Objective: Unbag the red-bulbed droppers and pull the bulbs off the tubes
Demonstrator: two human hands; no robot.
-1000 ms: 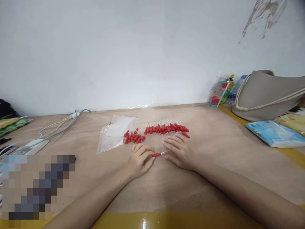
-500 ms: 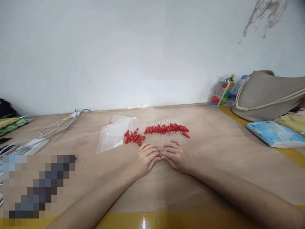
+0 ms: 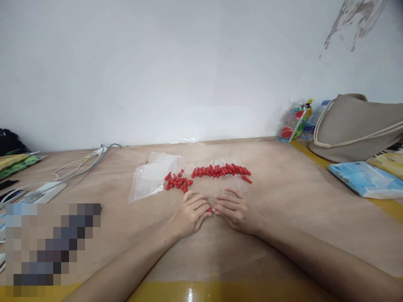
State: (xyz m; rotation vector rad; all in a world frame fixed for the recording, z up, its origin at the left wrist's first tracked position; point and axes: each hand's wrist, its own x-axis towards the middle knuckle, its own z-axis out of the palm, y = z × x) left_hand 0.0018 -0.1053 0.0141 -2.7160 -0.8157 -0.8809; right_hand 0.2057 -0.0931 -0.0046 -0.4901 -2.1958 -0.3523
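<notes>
A red rubber dropper bulb point(image 3: 210, 210) shows at the fingertips of my left hand point(image 3: 193, 213), which is closed on it. My right hand point(image 3: 235, 213) pinches a thin clear glass tube point(image 3: 214, 210) whose end meets the bulb; the rest is hidden under the fingers. Just beyond my left hand lies a small pile of loose red bulbs point(image 3: 178, 183). Past my right hand, droppers with red bulbs point(image 3: 220, 170) lie side by side in a row, tubes pointing to the wall. Bare glass tubes point(image 3: 232, 183) lie nearer, partly covered by my right hand.
Clear plastic bags point(image 3: 146, 180) lie left of the bulb pile. Cables point(image 3: 91, 161) and a white power strip point(image 3: 47, 191) are at the left. Bottles point(image 3: 292, 123), a grey bag point(image 3: 355, 126) and a blue packet point(image 3: 362, 179) stand or lie at the right by the wall.
My hands have moved slightly apart, so a short length of tube now shows between the bulb and my right fingers. The view has shifted a little.
</notes>
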